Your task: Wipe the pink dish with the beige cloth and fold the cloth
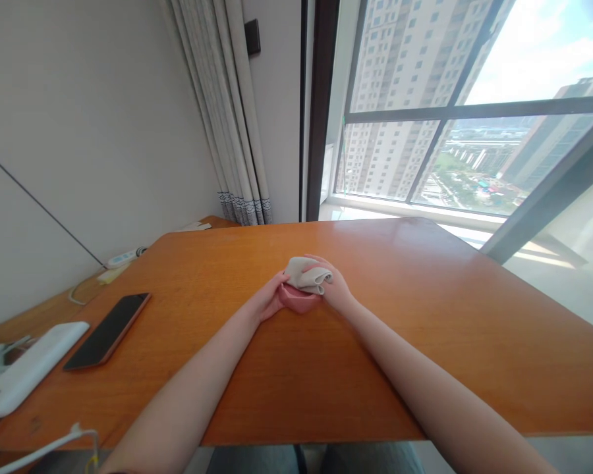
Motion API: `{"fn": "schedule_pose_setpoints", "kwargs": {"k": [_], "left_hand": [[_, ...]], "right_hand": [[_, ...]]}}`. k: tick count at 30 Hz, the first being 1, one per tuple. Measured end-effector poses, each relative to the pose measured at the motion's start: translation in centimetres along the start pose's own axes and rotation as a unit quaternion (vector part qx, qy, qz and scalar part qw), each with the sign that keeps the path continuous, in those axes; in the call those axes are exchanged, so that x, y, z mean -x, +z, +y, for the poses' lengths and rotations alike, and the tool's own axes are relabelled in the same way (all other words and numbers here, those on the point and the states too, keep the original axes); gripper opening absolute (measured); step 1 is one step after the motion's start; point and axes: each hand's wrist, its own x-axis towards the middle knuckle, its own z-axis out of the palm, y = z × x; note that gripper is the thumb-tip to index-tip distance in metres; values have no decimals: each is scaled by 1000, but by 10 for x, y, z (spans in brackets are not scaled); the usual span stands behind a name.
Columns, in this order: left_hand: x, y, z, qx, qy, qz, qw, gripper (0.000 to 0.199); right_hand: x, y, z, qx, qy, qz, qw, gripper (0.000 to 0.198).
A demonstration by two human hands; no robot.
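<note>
Near the middle of the table, my left hand [271, 297] is closed around the left side of a small pink container that looks like a bowl [300, 301]. A folded light grey cloth [304, 273] lies over the container's top and hides its inside. My right hand [337, 288] is on the cloth's right side, fingers curled over and behind it, with the cloth gripped against the container. Some fingertips of both hands are hidden by the cloth and the container.
On the left of the wooden table [217, 263] lie a dark smartphone [109, 332] and a white flat device [32, 372]. A white cable [44, 454] crosses the front left corner. A power strip [123, 258] sits by the wall. Beyond the table are a curtain [227, 99] and a window.
</note>
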Motion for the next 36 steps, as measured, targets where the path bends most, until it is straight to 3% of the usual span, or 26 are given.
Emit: {"fn": "schedule_pose_setpoints", "kwargs": {"k": [4, 7, 13, 18, 26, 29, 32, 36], "left_hand": [[-5, 3, -2, 55, 116, 39, 991, 42], [-4, 11, 0, 60, 158, 14, 985, 48], [2, 16, 6, 48, 66, -40, 996, 50], [2, 9, 0, 3, -33, -17, 999, 48], [-4, 12, -3, 79, 96, 89, 988, 45], [0, 16, 1, 65, 106, 32, 992, 52], [5, 17, 5, 41, 88, -41, 994, 54], [4, 12, 2, 23, 2, -24, 999, 46]], "right_hand": [[12, 19, -4, 16, -54, 14, 998, 36], [17, 30, -9, 26, -39, 34, 998, 38], [4, 17, 4, -10, 2, 101, 995, 20], [-2, 1, 16, -75, 1, 29, 997, 23], [11, 26, 0, -67, -9, 60, 996, 32], [13, 29, -8, -43, -15, 87, 995, 33], [9, 16, -8, -35, -32, 82, 996, 19], [0, -1, 0, -70, -32, 2, 997, 7]]}}
